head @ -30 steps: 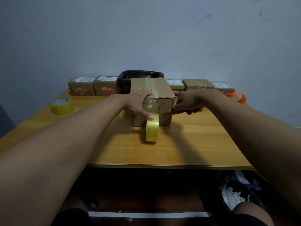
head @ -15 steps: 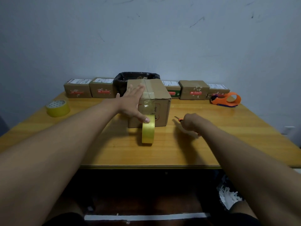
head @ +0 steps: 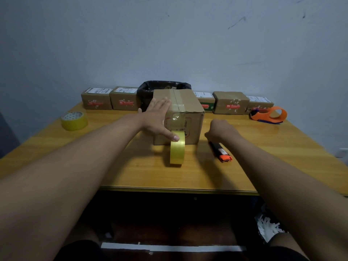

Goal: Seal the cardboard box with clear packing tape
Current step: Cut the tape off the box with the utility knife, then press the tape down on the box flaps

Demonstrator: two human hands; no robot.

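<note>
Two hands work at centre frame. Left hand (head: 157,117), fingers spread flat, presses on the cardboard box (head: 178,117), thumb touching the tape roll (head: 177,147) that stands on edge against the box's near face. Right hand (head: 219,129) is loosely curled and holds nothing, just above the utility knife (head: 220,151) lying on the desk (head: 263,147). A tape strip already covers the top seam. Box appears light and stiff, likely to slide: brace it from above. Tape film is thin and clingy; grip the roll by its rim.
</note>
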